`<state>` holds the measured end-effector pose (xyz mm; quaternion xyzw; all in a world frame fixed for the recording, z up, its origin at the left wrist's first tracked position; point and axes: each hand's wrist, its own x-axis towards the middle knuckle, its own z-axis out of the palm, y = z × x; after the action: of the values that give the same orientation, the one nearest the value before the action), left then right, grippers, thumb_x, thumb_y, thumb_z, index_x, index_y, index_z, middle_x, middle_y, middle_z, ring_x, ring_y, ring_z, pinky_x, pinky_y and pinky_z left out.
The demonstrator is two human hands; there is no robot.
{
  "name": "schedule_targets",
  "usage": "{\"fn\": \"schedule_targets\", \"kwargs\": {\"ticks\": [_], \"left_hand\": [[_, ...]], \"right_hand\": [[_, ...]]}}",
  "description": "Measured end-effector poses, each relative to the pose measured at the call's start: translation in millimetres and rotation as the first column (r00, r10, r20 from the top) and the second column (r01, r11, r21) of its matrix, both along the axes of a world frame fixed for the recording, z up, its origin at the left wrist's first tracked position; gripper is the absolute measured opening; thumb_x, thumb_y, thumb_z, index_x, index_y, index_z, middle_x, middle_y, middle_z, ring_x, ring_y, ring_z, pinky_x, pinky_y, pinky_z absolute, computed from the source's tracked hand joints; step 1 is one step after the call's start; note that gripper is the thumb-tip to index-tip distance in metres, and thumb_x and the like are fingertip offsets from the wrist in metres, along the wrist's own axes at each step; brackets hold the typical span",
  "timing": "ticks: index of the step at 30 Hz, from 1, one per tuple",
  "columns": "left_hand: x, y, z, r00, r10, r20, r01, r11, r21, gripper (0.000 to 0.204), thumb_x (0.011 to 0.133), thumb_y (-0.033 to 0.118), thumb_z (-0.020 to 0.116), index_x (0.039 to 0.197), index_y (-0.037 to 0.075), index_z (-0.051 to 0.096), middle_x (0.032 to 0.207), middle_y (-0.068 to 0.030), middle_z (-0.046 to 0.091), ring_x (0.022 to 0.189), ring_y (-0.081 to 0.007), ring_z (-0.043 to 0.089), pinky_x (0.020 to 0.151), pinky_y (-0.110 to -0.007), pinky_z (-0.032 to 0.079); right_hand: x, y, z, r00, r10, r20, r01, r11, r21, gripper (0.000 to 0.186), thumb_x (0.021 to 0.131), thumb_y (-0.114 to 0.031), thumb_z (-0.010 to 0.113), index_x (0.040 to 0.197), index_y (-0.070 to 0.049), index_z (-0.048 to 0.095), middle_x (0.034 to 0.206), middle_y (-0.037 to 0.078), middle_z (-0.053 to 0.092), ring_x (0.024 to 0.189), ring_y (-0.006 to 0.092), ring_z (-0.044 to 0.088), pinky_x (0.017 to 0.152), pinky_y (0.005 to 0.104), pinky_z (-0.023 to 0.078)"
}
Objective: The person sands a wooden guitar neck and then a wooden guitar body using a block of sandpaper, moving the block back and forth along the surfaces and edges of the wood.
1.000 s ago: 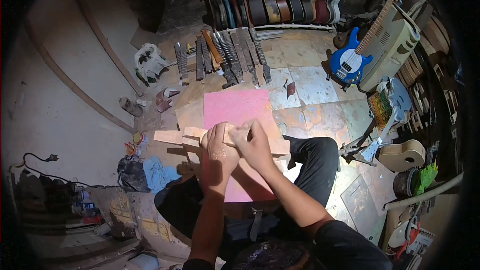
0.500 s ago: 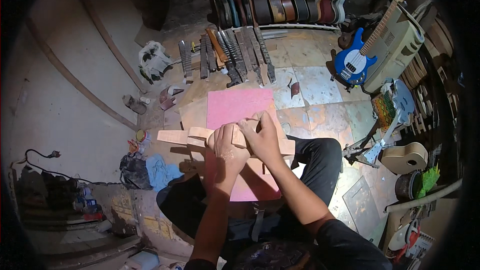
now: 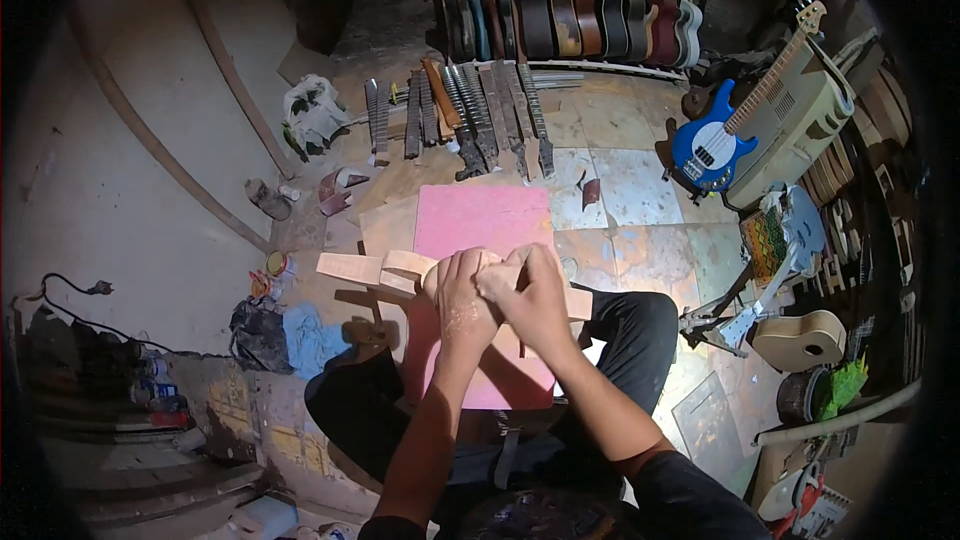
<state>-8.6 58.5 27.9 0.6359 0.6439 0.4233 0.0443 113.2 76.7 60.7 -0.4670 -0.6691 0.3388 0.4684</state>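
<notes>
A long pale wooden piece [image 3: 350, 267], shaped like a guitar neck blank, lies crosswise over a pink board [image 3: 480, 215] in front of me. Its flat tapered end sticks out to the left, beside a curved wooden part [image 3: 402, 268]; the other end shows past my right hand. My left hand [image 3: 466, 302], dusted with pale powder, is wrapped over the middle of the wood. Close against it, my right hand [image 3: 530, 295] is closed on top, thumb pointing to the left hand. Whatever lies under the right fingers is hidden.
Several dark guitar necks [image 3: 480, 120] lie on the floor beyond the board. A row of guitars [image 3: 585, 15] stands at the back. On the right are a blue bass [image 3: 712, 145] and an acoustic guitar body [image 3: 798, 340]; a blue cloth [image 3: 312, 340] lies left.
My right hand has shifted and closed in beside the left, covering the wood that showed between them. The wooden piece keeps about the same place; the whole view has tilted slightly.
</notes>
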Motion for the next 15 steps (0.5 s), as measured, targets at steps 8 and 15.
{"fn": "schedule_targets", "kwargs": {"ticks": [8,15], "left_hand": [[15.8,9.4,4.0,1.000,0.007,-0.008,-0.007,0.999,-0.032,0.028,0.089,0.026,0.070,0.111,0.009,0.065,0.105,-0.0126,0.068,0.108,-0.0362,0.062,0.098,-0.050,0.041],[18.9,10.6,8.3,0.998,-0.042,0.050,0.041,0.999,0.021,0.034,0.085,0.024,0.073,0.112,0.006,0.065,0.106,-0.0133,0.068,0.110,-0.0370,0.061,0.100,-0.050,0.040]], "right_hand": [[9.4,-5.4,-1.2,0.983,0.009,0.186,-0.033,0.992,0.125,0.040,0.086,-0.023,0.086,0.096,0.001,0.055,0.097,0.021,0.057,0.092,0.0377,0.057,0.080,0.0477,0.046],[14.8,8.2,-8.5,0.961,-0.016,-0.275,-0.051,0.971,-0.235,0.031,0.096,-0.017,0.081,0.091,-0.004,0.053,0.086,0.003,0.056,0.078,0.0121,0.053,0.068,0.0310,0.045]]}}
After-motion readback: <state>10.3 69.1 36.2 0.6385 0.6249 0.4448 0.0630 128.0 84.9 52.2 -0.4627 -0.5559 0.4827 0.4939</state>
